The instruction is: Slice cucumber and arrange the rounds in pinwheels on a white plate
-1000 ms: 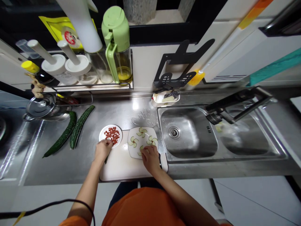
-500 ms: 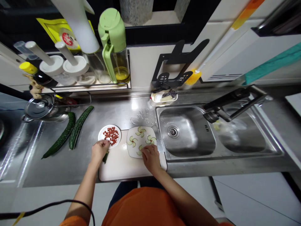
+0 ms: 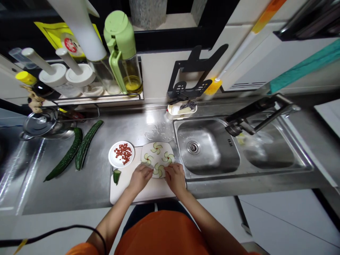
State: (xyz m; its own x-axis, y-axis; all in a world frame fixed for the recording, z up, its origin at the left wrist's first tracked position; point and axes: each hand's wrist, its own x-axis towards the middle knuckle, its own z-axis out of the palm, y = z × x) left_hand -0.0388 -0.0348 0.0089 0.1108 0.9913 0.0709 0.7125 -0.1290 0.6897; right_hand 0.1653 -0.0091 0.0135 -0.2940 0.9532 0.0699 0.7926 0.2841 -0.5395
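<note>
Half a second earlier the left hand (image 3: 141, 177) had been at the edge of the dish (image 3: 112, 160) of red bits (image 3: 123, 153); now it had crossed to the plate (image 3: 156, 158), its fingertips pinched together at about 7 o'clock on the rim. Whether they gripped a red bit was too small to tell. The right hand (image 3: 175, 177) had stayed close, fingertips gathered at about 4 to 5 o'clock, though what they pinched, if anything, could not be told

The move brought both hands to the pale slices (image 3: 159, 170) at the plate's 6 o'clock, so work seemed centred on that pinwheel. Those at 12, 3 and 9 showed red centres; no red was clear in the lowest one

With the left hand gone, the dish lay uncovered at the plate's 9 to 10 o'clock, and the cucumber stub (image 3: 116, 176) showed fully at 8 o'clock on the board (image 3: 154, 189)
</note>
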